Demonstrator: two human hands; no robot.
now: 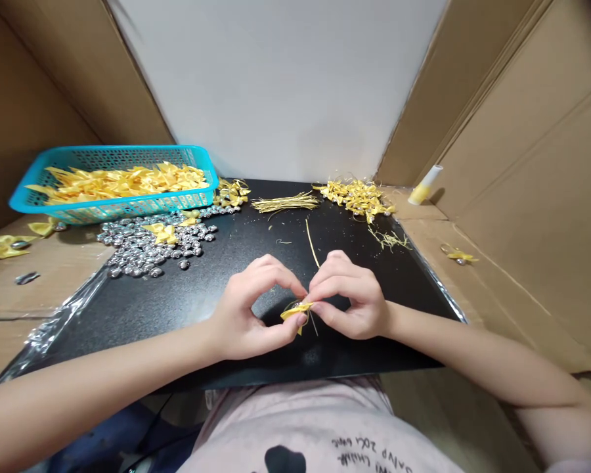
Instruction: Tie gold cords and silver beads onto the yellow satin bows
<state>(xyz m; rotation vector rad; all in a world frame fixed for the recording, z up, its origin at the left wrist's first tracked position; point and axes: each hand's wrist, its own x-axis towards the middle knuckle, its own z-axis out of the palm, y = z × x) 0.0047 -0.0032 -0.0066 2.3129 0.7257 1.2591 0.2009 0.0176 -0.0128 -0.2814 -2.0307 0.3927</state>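
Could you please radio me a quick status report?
Left hand pinching yellow bow. Right hand, fingertips at bow's right edge. Bow held over black tabletop. Nothing visibly in the way.

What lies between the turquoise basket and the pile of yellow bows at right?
In the head view: more yellow bows, silver beads and a bundle of gold strands.

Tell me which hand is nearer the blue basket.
Left. The left hand is below and right of the blue basket in view; the right hand is farther right.

Bright light glares off the black tabletop (197, 289); 1 upper corner blurs dark.
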